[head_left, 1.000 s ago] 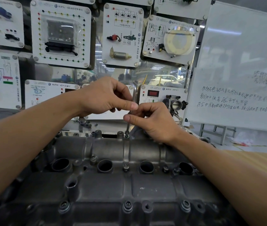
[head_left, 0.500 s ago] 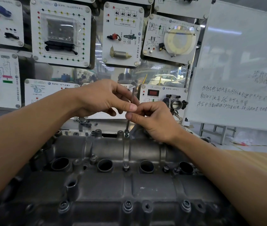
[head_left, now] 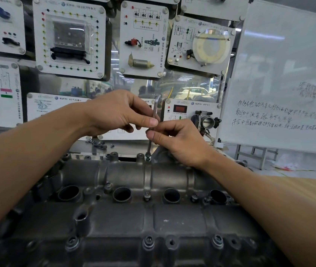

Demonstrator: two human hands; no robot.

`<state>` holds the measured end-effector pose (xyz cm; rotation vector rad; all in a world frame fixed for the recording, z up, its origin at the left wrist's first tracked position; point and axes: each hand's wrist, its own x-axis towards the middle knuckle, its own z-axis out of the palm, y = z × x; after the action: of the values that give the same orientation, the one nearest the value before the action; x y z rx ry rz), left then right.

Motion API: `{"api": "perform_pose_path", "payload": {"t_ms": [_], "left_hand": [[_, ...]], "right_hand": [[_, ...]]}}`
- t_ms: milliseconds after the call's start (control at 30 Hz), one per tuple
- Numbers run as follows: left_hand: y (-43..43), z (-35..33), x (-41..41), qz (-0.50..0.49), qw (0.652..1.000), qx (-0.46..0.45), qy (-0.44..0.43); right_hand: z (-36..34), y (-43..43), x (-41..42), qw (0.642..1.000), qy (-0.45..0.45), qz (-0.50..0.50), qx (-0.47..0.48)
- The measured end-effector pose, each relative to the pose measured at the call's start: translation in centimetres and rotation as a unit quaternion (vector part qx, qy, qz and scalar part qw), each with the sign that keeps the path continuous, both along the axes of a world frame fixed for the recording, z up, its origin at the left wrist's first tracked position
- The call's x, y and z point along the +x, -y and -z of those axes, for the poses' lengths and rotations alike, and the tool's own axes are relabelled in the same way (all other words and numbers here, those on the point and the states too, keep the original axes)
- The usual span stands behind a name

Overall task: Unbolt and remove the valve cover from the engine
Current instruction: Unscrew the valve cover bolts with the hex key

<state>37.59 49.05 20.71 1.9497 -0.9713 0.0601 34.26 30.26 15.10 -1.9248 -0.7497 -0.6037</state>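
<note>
The dark metal valve cover [head_left: 126, 218] fills the bottom of the view and sits in place on the engine. Three bolts [head_left: 149, 240] stand along its near edge. Farther in, a row of four round holes [head_left: 122, 194] crosses it, with another bolt [head_left: 147, 195] between the two middle holes.

At the far edge a thin bent key [head_left: 149, 143] stands upright, its lower tip seated in the far bolt [head_left: 148, 156]. Both forearms reach over the cover to it. The right hand [head_left: 180, 143] pinches the shaft between curled thumb and forefinger. Just above, the left hand [head_left: 114, 112] pinches it too, its thumb tip close over the right thumb. The key's bent top rises above both hands.

Behind the cover a few small loose parts [head_left: 98, 144] lie on the bench [head_left: 126, 146]. Beyond that, white display boards [head_left: 69, 39] with car parts cover the wall, and a whiteboard [head_left: 288, 74] with handwriting stands on the right.
</note>
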Motion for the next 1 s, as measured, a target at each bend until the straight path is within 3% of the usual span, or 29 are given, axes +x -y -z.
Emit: {"api": "perform_pose_path", "payload": {"t_ms": [467, 700, 1000], "left_hand": [[0.64, 0.31, -0.32, -0.006, 1.000, -0.020, 0.022], [-0.18, -0.08, 0.12, 0.018, 0.999, 0.029, -0.006], [0.24, 0.18, 0.14, -0.012, 0.999, -0.001, 0.030]], "right_hand": [[0.28, 0.10, 0.40, 1.000, -0.004, 0.002, 0.020], [0.07, -0.01, 0.07, 1.000, -0.002, 0.008, -0.016], [0.12, 0.12, 0.21, 1.000, -0.005, 0.006, -0.007]]}}
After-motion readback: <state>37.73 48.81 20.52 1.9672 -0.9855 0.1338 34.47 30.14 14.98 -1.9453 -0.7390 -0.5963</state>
